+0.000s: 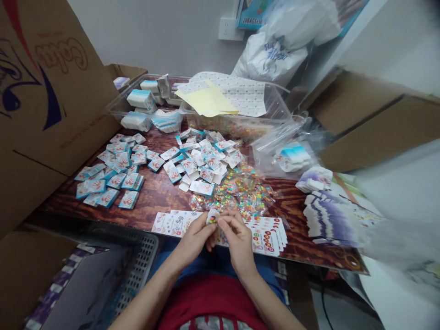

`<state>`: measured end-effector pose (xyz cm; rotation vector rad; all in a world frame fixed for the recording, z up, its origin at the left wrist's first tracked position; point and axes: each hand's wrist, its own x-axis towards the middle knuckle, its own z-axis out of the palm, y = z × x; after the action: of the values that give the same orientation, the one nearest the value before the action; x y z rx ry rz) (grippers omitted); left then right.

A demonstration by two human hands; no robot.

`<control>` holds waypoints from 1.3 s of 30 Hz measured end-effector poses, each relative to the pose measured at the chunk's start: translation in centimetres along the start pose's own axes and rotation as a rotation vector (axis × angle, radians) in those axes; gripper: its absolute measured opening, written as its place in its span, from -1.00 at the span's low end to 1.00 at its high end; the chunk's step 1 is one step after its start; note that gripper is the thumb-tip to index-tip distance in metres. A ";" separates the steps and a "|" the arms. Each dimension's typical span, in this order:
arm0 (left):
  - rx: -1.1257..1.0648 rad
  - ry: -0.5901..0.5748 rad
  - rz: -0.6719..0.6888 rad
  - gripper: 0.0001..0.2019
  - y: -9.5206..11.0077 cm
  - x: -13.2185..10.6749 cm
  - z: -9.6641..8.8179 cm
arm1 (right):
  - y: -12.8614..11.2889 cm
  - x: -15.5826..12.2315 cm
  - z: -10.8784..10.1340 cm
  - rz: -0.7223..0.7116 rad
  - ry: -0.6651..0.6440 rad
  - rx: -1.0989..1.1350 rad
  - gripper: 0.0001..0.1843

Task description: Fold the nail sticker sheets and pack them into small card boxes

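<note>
Close to the table's front edge, my left hand pinches a small folded white sticker sheet, with bright coloured spots, possibly candies, showing at it. My right hand meets it from the other side, thumb and fingers closed at the sheet's right edge. Under and beside both hands lie rows of printed sticker sheets. Just beyond them spreads a pile of small clear packets of coloured candies. Open small blue-and-white boxes with a red hand print lie behind that pile.
Closed little boxes gather at the left. Clear plastic bins stand at the back, with paper sheets on top. Purple-white flat cartons lie at the right. A large cardboard box walls off the left; a grey basket sits below.
</note>
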<state>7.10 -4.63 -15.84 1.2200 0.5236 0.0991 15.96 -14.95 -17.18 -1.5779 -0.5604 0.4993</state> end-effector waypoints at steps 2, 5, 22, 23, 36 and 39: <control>0.030 -0.047 -0.018 -0.72 -0.1 0.1 -0.3 | 0.1 -0.1 -0.4 0.000 -0.021 -0.021 -0.73; 0.133 -0.104 -0.028 -0.70 -0.4 -0.1 -0.7 | -0.3 0.1 -1.1 -0.019 -0.078 -0.090 -0.89; 1.449 0.211 0.484 -0.51 4.1 6.2 -2.6 | -0.6 1.4 -5.2 0.211 -0.276 0.045 -0.70; 1.473 0.202 0.480 -0.50 4.0 6.6 -2.8 | -0.5 1.2 -4.9 0.219 -0.277 0.060 -0.68; 0.125 0.195 0.235 -0.57 2.5 -0.9 -3.4 | -1.8 4.2 -2.6 0.236 -0.011 0.196 -0.56; 0.080 0.237 0.201 -0.57 1.4 -1.4 -3.0 | -1.8 4.0 -2.8 0.244 -0.117 0.118 -0.54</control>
<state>4.86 -1.98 -14.80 1.3458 0.6132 0.4006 20.73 -14.57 -15.07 -1.5185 -0.4197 0.7987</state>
